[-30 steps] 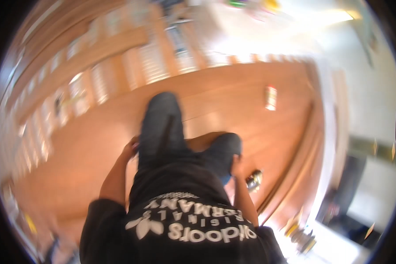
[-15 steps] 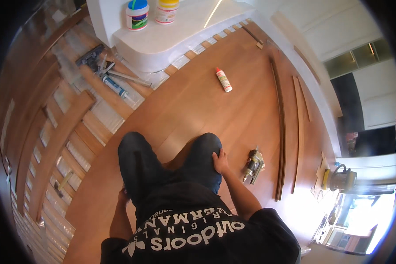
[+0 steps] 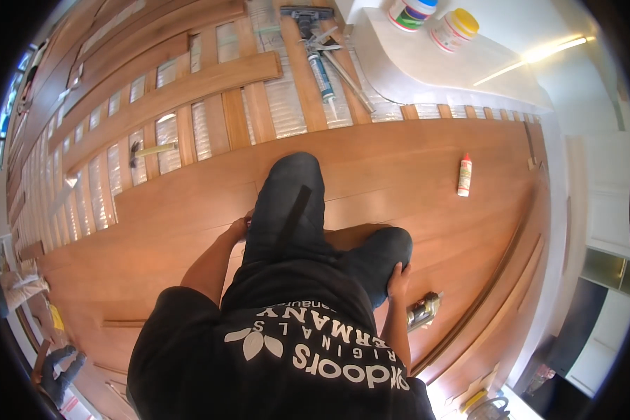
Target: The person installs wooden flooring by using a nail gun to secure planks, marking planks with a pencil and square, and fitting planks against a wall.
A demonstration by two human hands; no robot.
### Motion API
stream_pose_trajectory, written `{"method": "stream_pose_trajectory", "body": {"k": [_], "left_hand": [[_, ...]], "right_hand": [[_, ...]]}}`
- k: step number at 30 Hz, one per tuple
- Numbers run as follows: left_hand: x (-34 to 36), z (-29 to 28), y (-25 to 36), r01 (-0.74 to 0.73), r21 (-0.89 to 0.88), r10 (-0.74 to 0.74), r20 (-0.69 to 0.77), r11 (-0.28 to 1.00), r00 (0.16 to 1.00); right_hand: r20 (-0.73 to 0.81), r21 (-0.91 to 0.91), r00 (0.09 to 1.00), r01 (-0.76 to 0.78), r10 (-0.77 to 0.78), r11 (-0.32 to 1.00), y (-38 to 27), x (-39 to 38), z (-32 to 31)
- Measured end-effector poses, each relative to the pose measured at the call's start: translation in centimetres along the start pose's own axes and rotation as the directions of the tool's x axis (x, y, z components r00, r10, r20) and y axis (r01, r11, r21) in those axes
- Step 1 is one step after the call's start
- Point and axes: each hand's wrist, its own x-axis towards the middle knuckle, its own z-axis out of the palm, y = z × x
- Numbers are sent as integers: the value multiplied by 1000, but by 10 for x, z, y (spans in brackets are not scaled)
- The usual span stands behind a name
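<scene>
I sit or kneel on the laid wooden floor (image 3: 371, 161) in dark trousers (image 3: 290, 196). My left hand (image 3: 240, 227) is at the outside of my left thigh, its fingers mostly hidden behind the leg. My right hand (image 3: 399, 278) rests open against the side of my right knee. Beside it on the boards lies a metal power tool (image 3: 423, 309). A white glue bottle with a red cap (image 3: 464, 178) lies farther ahead on the right.
Ahead, loose planks (image 3: 168, 80) lie over spaced strips on foil, with a hammer (image 3: 154, 149) and caulk tube (image 3: 321, 75). Tubs (image 3: 451, 31) stand on a white ledge (image 3: 427, 66). Long trims (image 3: 511, 259) lie right. A co-worker (image 3: 59, 371) is at lower left.
My view has swung right, then back left, bringing the co-worker into sight. My left hand has shifted slightly along the thigh; my right hand stays at the knee.
</scene>
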Motion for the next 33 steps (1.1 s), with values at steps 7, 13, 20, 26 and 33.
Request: {"method": "stream_pose_trajectory", "body": {"k": [7,13,20,26,33], "left_hand": [[-7,-28,2,69,-115,-71,-6,991,997],[-5,-49,29,21,81,-18,-47,996,999],[-19,-57,42,23,-293,-4,65,956,998],[-23,-58,83,78,-141,-63,107,987,992],[-13,-61,109,83,-45,-76,136,996,988]], "right_hand": [[-63,28,998,16,-14,999,-5,16,16],[-64,54,998,-26,29,998,-18,6,-3],[-77,84,989,-122,128,989,-21,-7,2],[-82,130,985,-143,154,981,-23,-12,-6],[-121,141,984,-111,129,984,-16,-9,-2]]}}
